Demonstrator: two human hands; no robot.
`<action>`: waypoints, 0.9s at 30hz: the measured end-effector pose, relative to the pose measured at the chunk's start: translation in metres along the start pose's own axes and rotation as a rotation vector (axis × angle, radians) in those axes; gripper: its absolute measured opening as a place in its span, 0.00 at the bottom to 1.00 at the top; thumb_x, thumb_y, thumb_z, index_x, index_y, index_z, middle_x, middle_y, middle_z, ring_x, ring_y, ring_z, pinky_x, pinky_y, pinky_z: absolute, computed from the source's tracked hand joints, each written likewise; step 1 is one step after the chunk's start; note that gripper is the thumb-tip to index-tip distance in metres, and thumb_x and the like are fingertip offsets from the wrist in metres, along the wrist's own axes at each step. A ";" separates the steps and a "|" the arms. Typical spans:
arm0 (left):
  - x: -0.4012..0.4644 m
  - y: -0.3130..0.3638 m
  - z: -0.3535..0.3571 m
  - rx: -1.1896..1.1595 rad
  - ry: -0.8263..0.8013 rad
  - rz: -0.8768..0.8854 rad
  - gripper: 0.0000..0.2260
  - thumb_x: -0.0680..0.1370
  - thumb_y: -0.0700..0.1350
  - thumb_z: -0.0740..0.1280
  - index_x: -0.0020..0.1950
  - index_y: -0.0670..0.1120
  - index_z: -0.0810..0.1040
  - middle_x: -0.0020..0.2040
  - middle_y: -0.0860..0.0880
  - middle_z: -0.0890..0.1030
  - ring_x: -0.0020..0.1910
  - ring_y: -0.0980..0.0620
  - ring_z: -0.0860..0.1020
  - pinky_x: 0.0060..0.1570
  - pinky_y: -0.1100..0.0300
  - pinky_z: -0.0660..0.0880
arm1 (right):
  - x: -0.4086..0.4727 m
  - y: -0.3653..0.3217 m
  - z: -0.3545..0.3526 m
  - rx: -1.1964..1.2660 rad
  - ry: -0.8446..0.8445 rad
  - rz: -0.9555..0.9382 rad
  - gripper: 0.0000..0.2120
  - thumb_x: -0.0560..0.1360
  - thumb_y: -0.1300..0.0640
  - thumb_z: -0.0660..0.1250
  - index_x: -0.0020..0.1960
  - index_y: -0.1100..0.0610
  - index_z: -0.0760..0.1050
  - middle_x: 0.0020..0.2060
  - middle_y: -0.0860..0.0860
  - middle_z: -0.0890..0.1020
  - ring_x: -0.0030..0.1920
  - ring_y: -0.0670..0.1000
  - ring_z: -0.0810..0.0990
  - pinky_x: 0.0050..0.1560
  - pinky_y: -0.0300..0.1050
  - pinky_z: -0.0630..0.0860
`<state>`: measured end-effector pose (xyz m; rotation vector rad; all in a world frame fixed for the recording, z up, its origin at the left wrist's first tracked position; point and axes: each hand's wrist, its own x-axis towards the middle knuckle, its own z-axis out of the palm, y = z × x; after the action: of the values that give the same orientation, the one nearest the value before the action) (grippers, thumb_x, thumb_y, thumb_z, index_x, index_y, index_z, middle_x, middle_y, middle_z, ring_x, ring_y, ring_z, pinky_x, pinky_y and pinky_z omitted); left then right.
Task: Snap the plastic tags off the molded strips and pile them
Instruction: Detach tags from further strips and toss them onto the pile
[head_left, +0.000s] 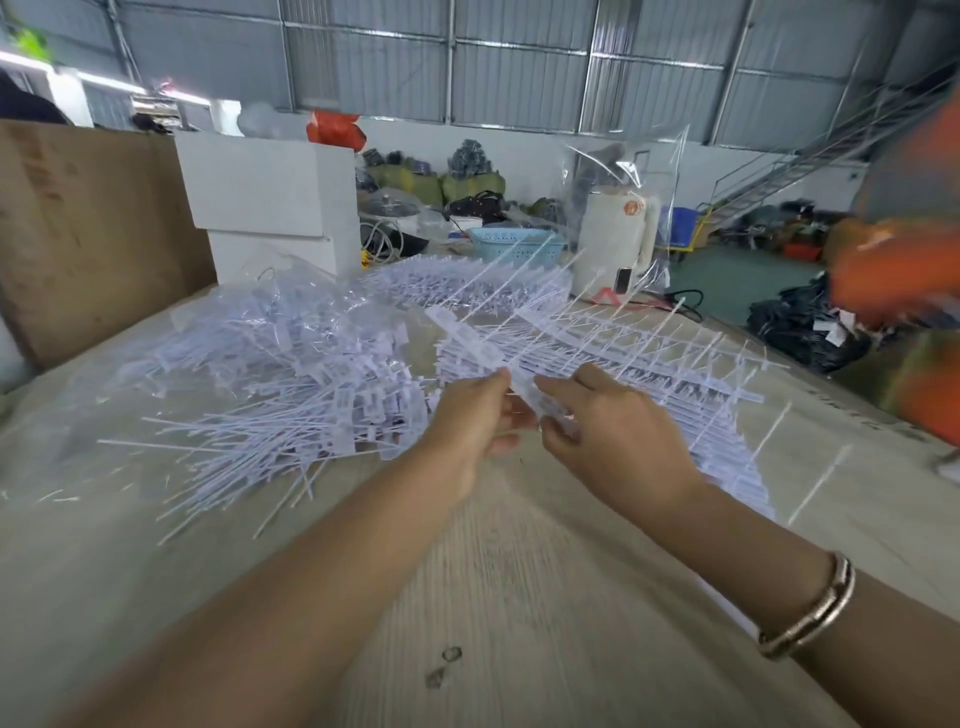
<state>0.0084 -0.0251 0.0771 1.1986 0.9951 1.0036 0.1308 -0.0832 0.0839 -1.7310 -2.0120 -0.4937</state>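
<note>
A white molded strip is held just above the desk at the centre of the view, running from about 10 o'clock down toward 4 o'clock between the two hands. The left hand is closed on the strip from the 9 o'clock side, thumb and fingers pinching it; the right hand is closed on it from the 3 o'clock side, fingertips pressed against its lower end. The exact contact of each grip is blurred by motion. A bangle is worn on the right wrist. A loose pile of tags is spread over the desk at 9 to 10 o'clock of the hands, partly lying on clear plastic film. A stack of strips, thin stems sticking upward, lies at 1 to 3 o'clock, just behind and beside the right hand. Farther back, at 12 o'clock, a blue basket and a white kettle are seen at the desk's far edge, with white boxes at 11 o'clock. At 3 o'clock, an orange blur is seen at the frame edge; what it is cannot be told.
</note>
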 end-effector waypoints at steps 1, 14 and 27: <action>0.001 0.003 0.003 -0.012 0.017 0.000 0.12 0.82 0.47 0.57 0.48 0.44 0.78 0.39 0.48 0.83 0.36 0.53 0.82 0.45 0.56 0.78 | 0.000 -0.001 -0.002 0.040 -0.031 0.015 0.12 0.75 0.52 0.62 0.58 0.51 0.75 0.45 0.50 0.76 0.42 0.56 0.79 0.38 0.44 0.70; 0.010 0.030 -0.051 1.035 -0.081 0.281 0.16 0.79 0.46 0.59 0.31 0.44 0.67 0.30 0.45 0.69 0.26 0.51 0.67 0.28 0.63 0.63 | 0.021 0.021 -0.028 0.453 0.196 0.069 0.11 0.76 0.62 0.63 0.53 0.53 0.81 0.43 0.44 0.75 0.40 0.34 0.72 0.41 0.25 0.62; -0.019 0.004 -0.084 1.389 -0.094 0.371 0.09 0.77 0.54 0.58 0.44 0.55 0.77 0.35 0.54 0.77 0.36 0.54 0.76 0.40 0.57 0.73 | 0.010 0.013 0.027 0.712 -0.407 -0.014 0.07 0.78 0.61 0.63 0.52 0.50 0.73 0.43 0.44 0.76 0.43 0.43 0.72 0.45 0.34 0.65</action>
<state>-0.0780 -0.0220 0.0737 2.5986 1.4597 0.3978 0.1396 -0.0583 0.0669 -1.4223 -2.0889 0.5655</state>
